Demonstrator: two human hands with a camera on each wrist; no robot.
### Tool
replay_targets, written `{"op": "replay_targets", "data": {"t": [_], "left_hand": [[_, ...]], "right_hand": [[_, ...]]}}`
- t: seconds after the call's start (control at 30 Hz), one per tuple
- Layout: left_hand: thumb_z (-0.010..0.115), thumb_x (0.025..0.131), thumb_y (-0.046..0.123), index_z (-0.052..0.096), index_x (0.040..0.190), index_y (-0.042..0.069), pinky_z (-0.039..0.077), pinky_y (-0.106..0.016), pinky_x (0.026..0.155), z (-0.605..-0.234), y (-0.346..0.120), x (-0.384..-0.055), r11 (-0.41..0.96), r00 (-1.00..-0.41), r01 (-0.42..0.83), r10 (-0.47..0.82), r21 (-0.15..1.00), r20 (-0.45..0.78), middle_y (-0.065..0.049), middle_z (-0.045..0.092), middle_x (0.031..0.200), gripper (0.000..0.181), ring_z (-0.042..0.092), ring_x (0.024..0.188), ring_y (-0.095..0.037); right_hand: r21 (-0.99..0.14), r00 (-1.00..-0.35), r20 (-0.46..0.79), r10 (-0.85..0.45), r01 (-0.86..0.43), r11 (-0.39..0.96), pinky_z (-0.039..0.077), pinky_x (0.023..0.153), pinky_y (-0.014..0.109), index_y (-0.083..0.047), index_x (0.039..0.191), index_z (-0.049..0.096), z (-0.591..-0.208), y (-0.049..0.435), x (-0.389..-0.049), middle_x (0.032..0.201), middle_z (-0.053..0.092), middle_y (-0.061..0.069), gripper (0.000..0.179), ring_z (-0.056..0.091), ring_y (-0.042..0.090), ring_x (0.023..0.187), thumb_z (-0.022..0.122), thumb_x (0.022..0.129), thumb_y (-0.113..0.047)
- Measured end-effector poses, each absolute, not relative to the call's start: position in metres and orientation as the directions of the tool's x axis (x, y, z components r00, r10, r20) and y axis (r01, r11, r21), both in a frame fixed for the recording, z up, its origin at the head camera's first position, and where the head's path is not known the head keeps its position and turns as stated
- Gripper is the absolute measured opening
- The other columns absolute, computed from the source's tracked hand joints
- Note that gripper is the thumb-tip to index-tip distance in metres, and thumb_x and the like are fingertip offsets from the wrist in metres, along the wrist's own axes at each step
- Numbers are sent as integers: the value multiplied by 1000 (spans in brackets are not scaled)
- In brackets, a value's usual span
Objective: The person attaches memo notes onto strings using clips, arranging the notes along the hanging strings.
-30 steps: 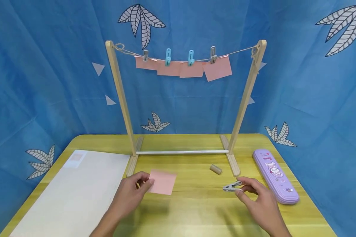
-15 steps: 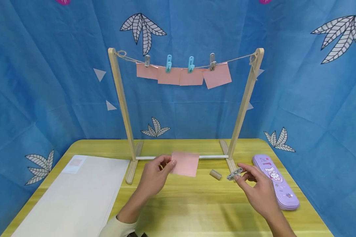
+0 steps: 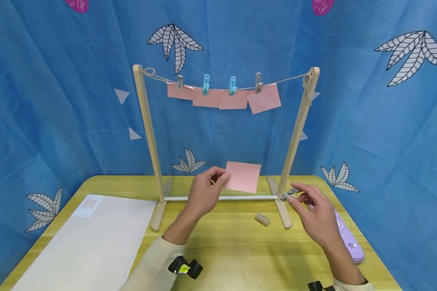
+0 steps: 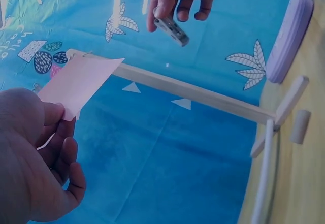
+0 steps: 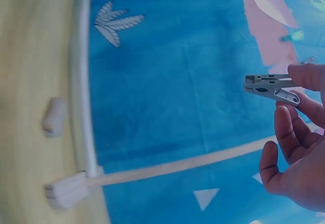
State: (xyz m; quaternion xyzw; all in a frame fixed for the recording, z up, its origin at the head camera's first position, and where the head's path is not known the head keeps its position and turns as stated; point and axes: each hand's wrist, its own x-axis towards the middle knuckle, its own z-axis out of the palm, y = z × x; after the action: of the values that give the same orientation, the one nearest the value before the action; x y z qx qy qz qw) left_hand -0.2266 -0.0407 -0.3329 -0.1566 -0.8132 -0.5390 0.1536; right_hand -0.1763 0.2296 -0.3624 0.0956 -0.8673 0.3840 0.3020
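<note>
My left hand (image 3: 205,190) pinches a pink square paper (image 3: 243,177) by its left edge, raised in front of the wooden frame's white crossbar. Between right thumb and fingertips, my right hand (image 3: 317,210) holds a grey clothespin (image 5: 270,88) by its handle ends, near the frame's right post. Above, a string (image 3: 293,79) runs between the posts. Several pink papers hang from it side by side, the rightmost paper (image 3: 265,99) tilted. Grey and light blue clothespins hold them, one being a blue clothespin (image 3: 206,85).
The wooden frame (image 3: 148,133) stands at the table's back. A small brown cylinder (image 3: 262,219) lies near its right foot. On the right, a purple pencil case (image 3: 351,242) is partly behind my right hand. Large white sheets (image 3: 91,242) cover the table's left side.
My left hand has moved up and to the right with the pink paper. My right hand has risen, still pinching the grey clothespin. The head view has tilted slightly upward.
</note>
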Motion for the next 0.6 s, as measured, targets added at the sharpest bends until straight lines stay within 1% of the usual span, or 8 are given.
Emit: {"op": "replay_targets", "data": {"t": [0.2,0.37,0.47,0.6], "left_hand": [[60,96,33,70,97,16,42,-25,62,-317,-26,-240,341,-875,477,99,810,474,0,58,74,20,50,69,-15],[60,96,31,71,100,14,38,-25,57,-305,-13,-251,323,-871,483,81,814,485,-5,59,73,21,49,66,-18],[59,97,31,70,102,13,38,-26,57,-298,-8,-259,315,-872,480,75,819,483,-5,60,76,22,49,67,-19],[60,96,33,70,104,14,38,-25,59,-289,1,-268,300,-884,459,61,836,463,-2,60,80,23,50,71,-18]], "right_hand": [[-595,-773,633,42,-451,665,40,77,5,-11,130,60,-338,240,-190,105,61,6,36,50,-10,86,62,94,-12],[-573,-756,654,33,-466,674,40,76,8,-9,131,58,-309,245,-204,103,62,8,36,50,-10,86,61,96,-15],[-579,-760,648,44,-454,677,41,74,9,-12,134,57,-290,247,-212,104,61,6,38,50,-8,85,60,97,-21],[-587,-756,651,65,-448,674,41,70,10,-13,134,57,-266,248,-222,105,58,-1,40,50,-5,84,60,97,-26]]}}
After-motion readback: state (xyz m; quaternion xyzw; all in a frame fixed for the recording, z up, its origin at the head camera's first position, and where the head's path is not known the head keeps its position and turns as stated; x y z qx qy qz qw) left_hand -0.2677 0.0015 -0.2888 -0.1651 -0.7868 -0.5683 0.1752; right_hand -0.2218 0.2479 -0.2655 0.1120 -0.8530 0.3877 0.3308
